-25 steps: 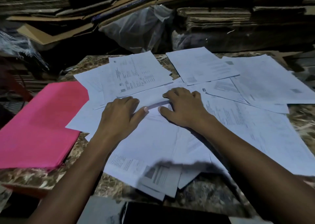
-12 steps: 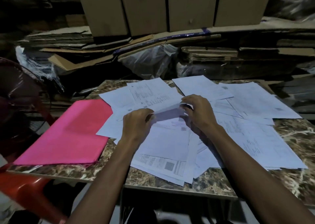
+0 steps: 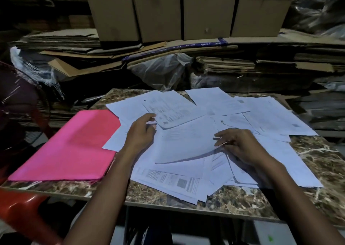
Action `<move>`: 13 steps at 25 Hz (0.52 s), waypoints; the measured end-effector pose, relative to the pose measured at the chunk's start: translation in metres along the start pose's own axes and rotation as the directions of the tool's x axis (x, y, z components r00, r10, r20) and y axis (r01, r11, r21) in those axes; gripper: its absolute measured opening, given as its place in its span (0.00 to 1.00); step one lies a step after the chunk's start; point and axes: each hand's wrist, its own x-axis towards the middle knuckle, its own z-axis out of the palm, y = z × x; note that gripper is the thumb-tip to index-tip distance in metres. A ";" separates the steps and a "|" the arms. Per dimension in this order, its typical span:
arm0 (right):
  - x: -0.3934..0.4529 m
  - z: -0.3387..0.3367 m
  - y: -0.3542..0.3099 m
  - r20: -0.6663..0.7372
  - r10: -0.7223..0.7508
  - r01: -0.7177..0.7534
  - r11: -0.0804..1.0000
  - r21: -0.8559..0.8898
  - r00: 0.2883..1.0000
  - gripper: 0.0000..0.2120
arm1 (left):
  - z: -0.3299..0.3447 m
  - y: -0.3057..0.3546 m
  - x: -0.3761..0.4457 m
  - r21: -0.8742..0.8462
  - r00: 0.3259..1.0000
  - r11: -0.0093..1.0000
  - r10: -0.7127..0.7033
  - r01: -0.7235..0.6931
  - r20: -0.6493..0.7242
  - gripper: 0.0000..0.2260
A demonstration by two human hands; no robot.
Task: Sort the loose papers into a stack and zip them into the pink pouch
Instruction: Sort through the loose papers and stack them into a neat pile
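Loose white printed papers (image 3: 265,114) lie scattered and overlapping over most of the marble table (image 3: 317,157). The pink pouch (image 3: 71,144) lies flat on the table's left part, its right edge under a few sheets. My left hand (image 3: 140,132) is at the left side of the pile, index finger and thumb pinching the edge of a sheet beside a printed table sheet (image 3: 175,114). My right hand (image 3: 237,144) pinches the right edge of a large sheet (image 3: 186,144), whose near edge curls up off the pile.
Flattened cardboard stacks (image 3: 242,65) and upright brown boxes (image 3: 158,11) stand behind the table, with clear plastic bags (image 3: 160,71) between them. A red plastic chair (image 3: 22,207) sits at the near left. The table's front edge runs just below the papers.
My hands, close together on one sheet before, have moved apart. The right has drawn back to the right with the sheet's edge. The camera has tilted up, showing more of the boxes.
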 end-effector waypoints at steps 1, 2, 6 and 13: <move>-0.005 -0.008 0.000 0.012 0.006 -0.006 1.000 0.030 1.000 0.19 | 0.004 0.001 0.000 0.075 0.996 0.997 0.027 -0.034 0.086 0.19; -0.012 -0.015 -0.001 0.024 0.015 -0.017 0.998 0.057 1.000 0.20 | 0.007 0.004 0.001 0.166 0.989 0.982 0.064 -0.085 0.132 0.22; -0.027 -0.032 -0.012 -0.189 0.067 -0.009 0.956 0.293 0.980 0.08 | 0.013 0.016 0.004 0.393 0.964 0.888 0.167 -0.239 0.209 0.29; 0.009 -0.036 -0.037 -0.329 -0.008 0.112 0.947 0.300 0.944 0.10 | 0.010 0.042 0.000 -0.111 0.993 0.987 0.113 -0.118 -0.044 0.09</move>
